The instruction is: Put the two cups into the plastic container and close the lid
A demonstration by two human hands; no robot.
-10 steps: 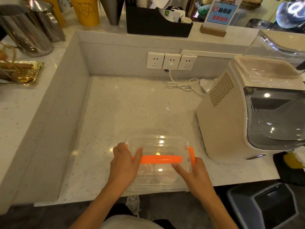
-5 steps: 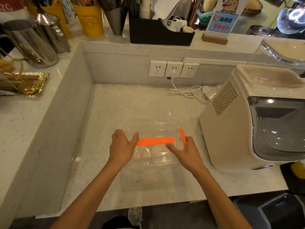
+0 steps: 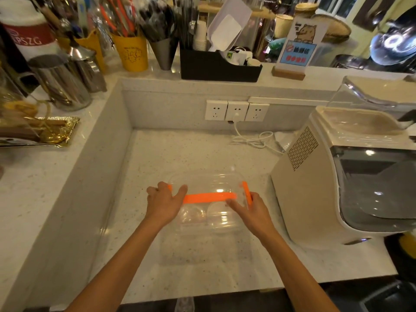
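Both hands grip a clear container [image 3: 208, 212] from its two ends, over the speckled counter [image 3: 180, 154]. The left hand [image 3: 163, 204] clasps the left end, thumb laid across the top by the orange clip [image 3: 209, 196] that runs along the lid's [image 3: 207, 184] near edge. The right hand [image 3: 253, 212] clasps the right end, its fingers [image 3: 234, 202] on the lid just beside a second orange clip [image 3: 247, 192]. Between the hands, through the clear wall, two cups [image 3: 203, 216] sit side by side inside. The lid lies on top; whether it is fully latched cannot be told. Right of the right hand stands a cream machine [image 3: 337, 176], near but apart. Beyond the hands, a white cable [image 3: 254, 140] lies below wall sockets [image 3: 236, 110]
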